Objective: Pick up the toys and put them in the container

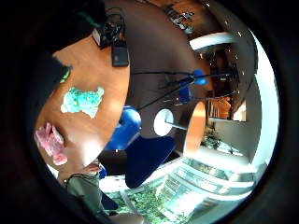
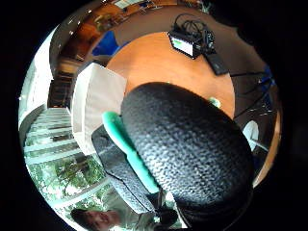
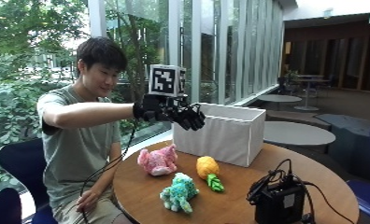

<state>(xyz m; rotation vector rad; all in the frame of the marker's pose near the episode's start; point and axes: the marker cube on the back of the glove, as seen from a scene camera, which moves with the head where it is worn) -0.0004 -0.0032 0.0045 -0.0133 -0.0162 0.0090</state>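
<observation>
The round wooden surface (image 3: 235,205) carried a white fabric container (image 3: 225,133) at its far side. Above the container's left rim, the gloved right hand (image 3: 173,112) hung with its fingers (image 3: 194,120) curled around a green toy (image 2: 127,149), seen only in the thumb-side palm view; most of that toy was hidden behind the glove. Nearer on the surface lay a pink plush elephant (image 3: 159,161), a teal plush dinosaur (image 3: 179,192) and an orange plush carrot (image 3: 208,171), all well below the fingers. A black device (image 3: 280,200) sat at the near right.
</observation>
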